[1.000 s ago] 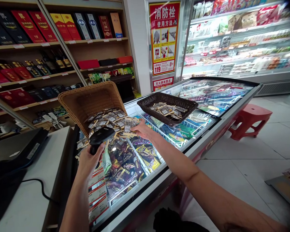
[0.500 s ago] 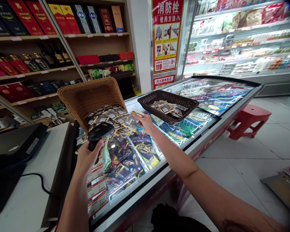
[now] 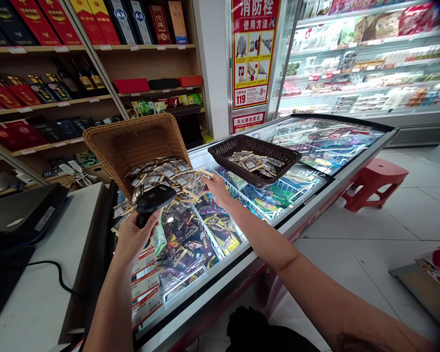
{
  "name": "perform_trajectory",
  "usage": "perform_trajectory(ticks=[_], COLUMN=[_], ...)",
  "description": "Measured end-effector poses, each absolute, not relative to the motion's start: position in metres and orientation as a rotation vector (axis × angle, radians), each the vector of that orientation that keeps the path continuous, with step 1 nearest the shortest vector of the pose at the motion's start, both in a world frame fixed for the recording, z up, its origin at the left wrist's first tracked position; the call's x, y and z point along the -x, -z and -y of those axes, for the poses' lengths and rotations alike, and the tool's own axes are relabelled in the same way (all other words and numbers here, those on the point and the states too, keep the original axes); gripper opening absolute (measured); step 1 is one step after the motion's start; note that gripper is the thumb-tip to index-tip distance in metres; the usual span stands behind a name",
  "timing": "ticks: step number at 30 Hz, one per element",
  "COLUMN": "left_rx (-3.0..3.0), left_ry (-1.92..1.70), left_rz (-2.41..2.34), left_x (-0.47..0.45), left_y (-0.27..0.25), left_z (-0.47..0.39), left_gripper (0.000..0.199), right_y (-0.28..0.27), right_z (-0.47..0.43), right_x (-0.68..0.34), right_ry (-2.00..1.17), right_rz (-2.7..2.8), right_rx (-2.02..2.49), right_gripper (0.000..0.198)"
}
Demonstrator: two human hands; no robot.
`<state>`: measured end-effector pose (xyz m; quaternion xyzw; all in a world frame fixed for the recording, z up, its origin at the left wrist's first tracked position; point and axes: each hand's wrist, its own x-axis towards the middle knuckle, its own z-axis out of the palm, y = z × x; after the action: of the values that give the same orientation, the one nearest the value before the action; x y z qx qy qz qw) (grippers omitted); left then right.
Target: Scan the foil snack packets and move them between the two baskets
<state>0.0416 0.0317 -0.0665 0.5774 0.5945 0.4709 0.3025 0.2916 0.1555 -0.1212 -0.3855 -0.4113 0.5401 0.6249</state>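
Note:
My left hand (image 3: 134, 237) is wrapped round the handle of a black handheld barcode scanner (image 3: 156, 196), its head tilted over a heap of small packets. In my right hand (image 3: 217, 189), the fingers pinch a small clear packet (image 3: 197, 185) at the right edge of that heap. The packets (image 3: 168, 171) spill from a tan wicker basket (image 3: 132, 142) lying on its side on the freezer's glass top. To the right, a dark brown woven basket (image 3: 254, 159) holds more packets of the same look (image 3: 254, 160).
The chest freezer (image 3: 289, 230) shows packaged ice creams beneath its glass. A counter with a black device (image 3: 22, 220) stands at left. Shelves of boxes and bottles (image 3: 80, 93) rise behind. A red stool (image 3: 376, 183) and a lit display fridge (image 3: 366, 73) are on the right.
My right hand has shifted slightly left and down with the packet, which now lies lower against the heap. The scanner has moved slightly right over the packets.

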Motion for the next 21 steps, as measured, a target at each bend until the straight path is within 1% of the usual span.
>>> perform_trajectory(ticks=[6, 10, 21], left_rx=[-1.616, -1.662, -1.578], left_ry=[-1.182, -1.107, -1.137], left_rz=[-1.608, -1.625, -1.576], left_x=[-0.0373, -0.0358, -0.0411], left_y=[0.0709, 0.0737, 0.0703], left_z=[-0.0336, -0.0351, -0.0341], left_gripper=[0.044, 0.043, 0.047], right_y=[0.1174, 0.1191, 0.1184], right_z=[-0.1525, -0.1550, -0.1503], right_x=[-0.2900, -0.2893, -0.2906], right_ry=[-1.260, -1.241, -1.225], right_rz=[0.839, 0.852, 0.854], right_rx=[0.923, 0.911, 0.922], right_gripper=[0.028, 0.031, 0.034])
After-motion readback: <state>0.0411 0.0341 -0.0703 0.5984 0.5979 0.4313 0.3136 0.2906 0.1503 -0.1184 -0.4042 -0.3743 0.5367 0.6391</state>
